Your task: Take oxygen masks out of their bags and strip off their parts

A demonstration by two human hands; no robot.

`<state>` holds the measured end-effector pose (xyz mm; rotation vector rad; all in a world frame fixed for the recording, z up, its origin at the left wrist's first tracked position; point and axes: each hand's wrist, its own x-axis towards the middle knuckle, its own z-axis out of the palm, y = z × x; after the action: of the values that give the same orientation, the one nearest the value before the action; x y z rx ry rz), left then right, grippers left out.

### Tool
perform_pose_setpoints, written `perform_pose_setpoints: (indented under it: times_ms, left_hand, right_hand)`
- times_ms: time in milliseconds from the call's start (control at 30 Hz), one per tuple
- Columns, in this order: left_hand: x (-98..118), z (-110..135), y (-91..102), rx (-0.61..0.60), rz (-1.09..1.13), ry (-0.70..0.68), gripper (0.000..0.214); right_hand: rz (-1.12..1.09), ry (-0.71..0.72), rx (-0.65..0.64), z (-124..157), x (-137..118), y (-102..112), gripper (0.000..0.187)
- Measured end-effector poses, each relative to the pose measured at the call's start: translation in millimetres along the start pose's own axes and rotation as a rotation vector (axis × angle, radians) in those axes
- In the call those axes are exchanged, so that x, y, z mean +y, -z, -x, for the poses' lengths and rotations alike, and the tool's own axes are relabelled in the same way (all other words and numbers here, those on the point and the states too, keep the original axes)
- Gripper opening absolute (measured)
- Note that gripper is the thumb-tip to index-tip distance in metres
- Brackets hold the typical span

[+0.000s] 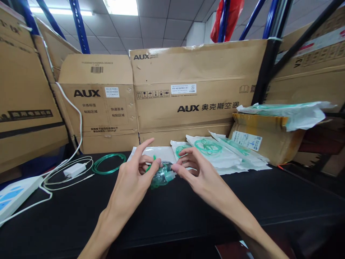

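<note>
A clear green-tinted oxygen mask [161, 177] with a pale connector on its front is held a little above the black table, between my two hands. My left hand [138, 172] pinches the mask's left side between thumb and curled fingers, its index finger raised. A bit of green strap [149, 167] shows by the left thumb. From the other side, my right hand [198, 167] has its thumb and fingertips closed at the mask's right edge, beside the connector. The fingertips hide part of that edge. Coiled green tubing [109, 164] lies on the table, left of my left hand.
Several white packets [212, 153] with green tubing lie behind my right hand. Another packet [291, 109] rests on a small carton [258, 138]. White cables, a charger [74, 170] and a power strip [20, 196] occupy the left. Large cardboard boxes [185, 72] wall the back.
</note>
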<state>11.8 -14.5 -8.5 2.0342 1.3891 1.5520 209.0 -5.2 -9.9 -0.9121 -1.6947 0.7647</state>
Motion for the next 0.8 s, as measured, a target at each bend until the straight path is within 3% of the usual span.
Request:
perform_pose_setpoints:
  times_ms: [100,267,533,700,800]
  left_hand:
    - [-1,1,0.0,0.019,0.025,-0.004,0.055]
    - [0,1,0.1,-0.011,0.070,-0.005,0.033]
    - [-3,-3,1.7,-0.133,0.136,-0.015,0.029]
    - [-11,-6,4.3,-0.271,-0.014,-0.026,0.049]
    - [-26,-2,12.6,-0.411,-0.137,-0.047,0.045]
  right_hand:
    - [0.041,-0.087,-0.094,1,5,-5,0.037]
    - [0.006,-0.094,-0.211,3,3,-11,0.028]
    - [-0.291,0.048,-0.097,-4,9,-13,0.026]
    - [-0.166,0.031,-0.074,-3,9,1,0.027]
    - [-0.080,-0.020,-0.074,1,15,19,0.028]
